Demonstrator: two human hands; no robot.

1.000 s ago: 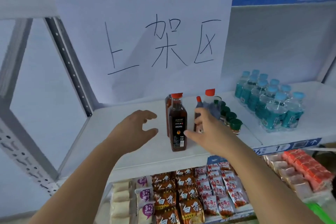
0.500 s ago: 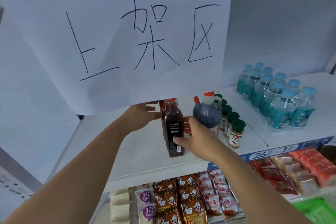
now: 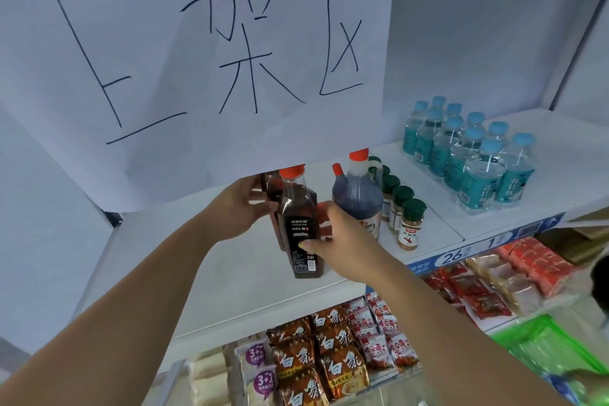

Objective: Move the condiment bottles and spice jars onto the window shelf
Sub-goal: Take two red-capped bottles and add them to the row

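Observation:
A tall dark sauce bottle [image 3: 301, 224] with a red cap and black label stands on the white shelf [image 3: 237, 270]. My right hand [image 3: 342, 247] wraps its lower right side, thumb on the label. My left hand [image 3: 240, 208] is curled around a second dark bottle [image 3: 272, 186] just behind the first, mostly hidden by it. To the right stands a round dark jug [image 3: 357, 198] with a red cap and handle. Beside it runs a row of green-capped spice jars [image 3: 410, 224].
A large white paper sign [image 3: 197, 59] hangs over the shelf and hides its back. A pack of blue-capped water bottles [image 3: 474, 155] sits at the right. Below are instant noodle packets [image 3: 329, 362] and red snack packs [image 3: 527, 267].
Both hands have closed in on the two dark bottles: the left now grips the rear one, the right holds the front one. The camera has moved closer.

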